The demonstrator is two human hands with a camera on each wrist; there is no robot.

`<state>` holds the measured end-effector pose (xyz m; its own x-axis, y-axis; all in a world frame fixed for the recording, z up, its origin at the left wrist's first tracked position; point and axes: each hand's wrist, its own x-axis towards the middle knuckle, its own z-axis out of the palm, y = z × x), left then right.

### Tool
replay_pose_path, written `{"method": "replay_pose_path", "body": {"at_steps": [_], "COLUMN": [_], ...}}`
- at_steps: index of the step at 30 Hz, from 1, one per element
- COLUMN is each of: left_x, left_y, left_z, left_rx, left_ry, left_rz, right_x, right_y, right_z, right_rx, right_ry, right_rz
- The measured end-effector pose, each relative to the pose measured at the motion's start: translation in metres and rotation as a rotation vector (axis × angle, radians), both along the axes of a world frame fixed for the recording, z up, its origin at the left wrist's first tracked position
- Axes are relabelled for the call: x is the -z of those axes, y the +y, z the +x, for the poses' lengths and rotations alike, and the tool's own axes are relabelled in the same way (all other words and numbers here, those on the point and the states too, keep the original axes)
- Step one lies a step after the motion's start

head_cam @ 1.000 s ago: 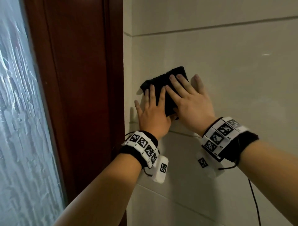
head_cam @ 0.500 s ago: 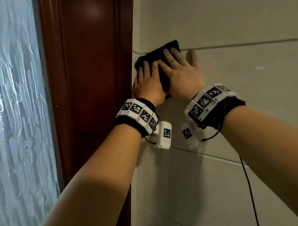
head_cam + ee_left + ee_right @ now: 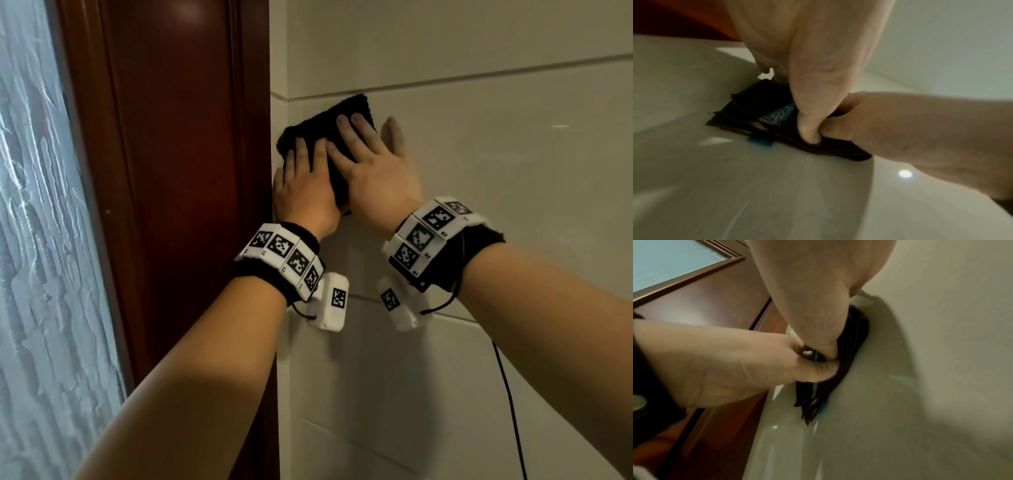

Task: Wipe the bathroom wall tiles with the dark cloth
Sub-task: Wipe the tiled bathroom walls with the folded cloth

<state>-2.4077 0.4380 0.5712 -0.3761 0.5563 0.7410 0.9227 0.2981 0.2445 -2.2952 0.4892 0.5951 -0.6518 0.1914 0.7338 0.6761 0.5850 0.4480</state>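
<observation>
The folded dark cloth [image 3: 325, 126] lies against the pale wall tiles [image 3: 496, 212], just under a grout line and close to the corner. My left hand [image 3: 305, 192] covers its lower left part and my right hand [image 3: 373, 171] its right part, fingers laid flat on top. In the left wrist view the cloth [image 3: 756, 104] shows stacked layers and a small blue tag [image 3: 760, 142]. My left hand [image 3: 828, 65] and right hand [image 3: 920, 129] meet there, thumbs tucked into the lower edge. In the right wrist view the cloth [image 3: 855, 331] is pinched the same way.
A dark red wooden door frame [image 3: 171, 178] runs down right beside the cloth on the left, with frosted glass [image 3: 41, 257] beyond it. Tiled wall stretches to the right and below. A black cable [image 3: 510, 404] hangs from my right wrist.
Both hands slid the cloth up the tile from well below the grout line to the line. It now sits just under that line, still beside the door frame.
</observation>
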Motion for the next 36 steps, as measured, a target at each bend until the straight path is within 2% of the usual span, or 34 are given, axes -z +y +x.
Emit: {"method": "replay_pose_path", "body": {"at_steps": [16, 24, 28, 32, 36], "left_x": [0.087, 0.113, 0.126, 0.137, 0.141], "left_y": [-0.007, -0.014, -0.017, -0.015, -0.013], "left_z": [0.011, 0.018, 0.017, 0.017, 0.017], "left_rx": [-0.022, -0.147, -0.116, 0.004, 0.042], "left_ry": [-0.04, 0.019, 0.012, -0.092, -0.14], "left_rz": [-0.043, -0.053, -0.026, 0.015, 0.011], "right_x": [0.084, 0.114, 0.122, 0.134, 0.139], "right_y": [0.0, -0.005, -0.01, -0.007, -0.008], "right_z": [0.008, 0.011, 0.017, 0.014, 0.012], "right_rx": [-0.087, -0.038, -0.021, -0.055, -0.054], "right_ry": [-0.031, -0.073, -0.095, -0.05, -0.036], "right_rz": [-0.034, -0.074, -0.112, -0.072, -0.07]}}
